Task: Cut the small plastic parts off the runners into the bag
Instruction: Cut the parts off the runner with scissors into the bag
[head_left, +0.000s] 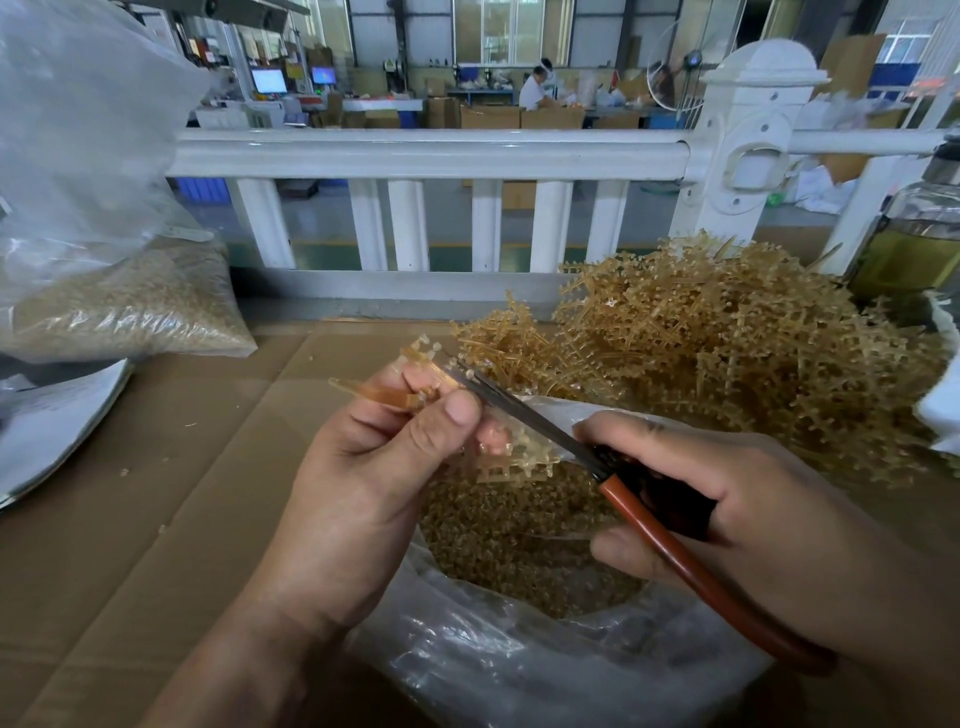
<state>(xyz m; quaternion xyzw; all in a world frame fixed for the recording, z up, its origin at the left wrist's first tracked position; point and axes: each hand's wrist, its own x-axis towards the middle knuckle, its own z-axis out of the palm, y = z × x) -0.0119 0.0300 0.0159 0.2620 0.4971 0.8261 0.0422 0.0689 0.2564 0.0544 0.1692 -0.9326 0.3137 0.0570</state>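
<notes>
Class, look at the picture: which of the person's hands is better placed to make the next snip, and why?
The right hand: it grips the cutters, whose blades lie against the runner held by the left hand, above the open bag.

Head-worn camera looks forward and down, close over the cardboard worktop (156, 519).

Left hand (374, 467) raised, thumb uppermost, fingers (415, 379) curled in a pinch. Right hand (737, 519) lower, palm inward, fingers wrapped closed in a grip; both forearms enter from below.
</notes>
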